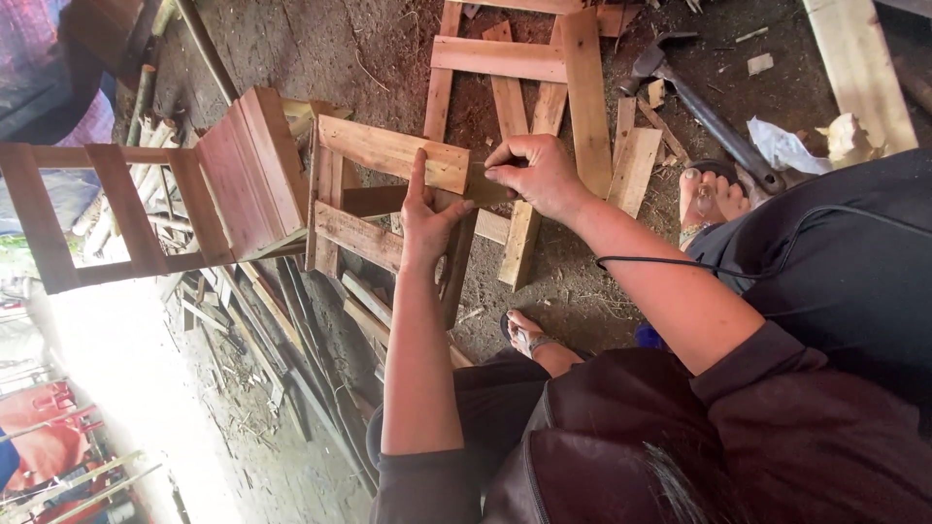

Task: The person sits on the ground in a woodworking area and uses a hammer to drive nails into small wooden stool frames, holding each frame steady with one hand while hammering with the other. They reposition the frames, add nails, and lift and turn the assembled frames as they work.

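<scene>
Both hands [427,218] [534,175] at wooden frame [388,150] end edge; hammer [709,112] near

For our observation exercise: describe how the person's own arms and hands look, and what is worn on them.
Both forearms are bare, as are the left hand and right hand: no gloves, rings or watch visible. Dark sleeves, pushed up, end near the elbows. A thin black cable drapes across the right forearm.

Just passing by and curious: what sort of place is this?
Probably a rough open-air woodworking spot. Wooden slats lie nailed together on a dirt floor, a hammer rests nearby, and both hands steady a small wooden frame.
</scene>
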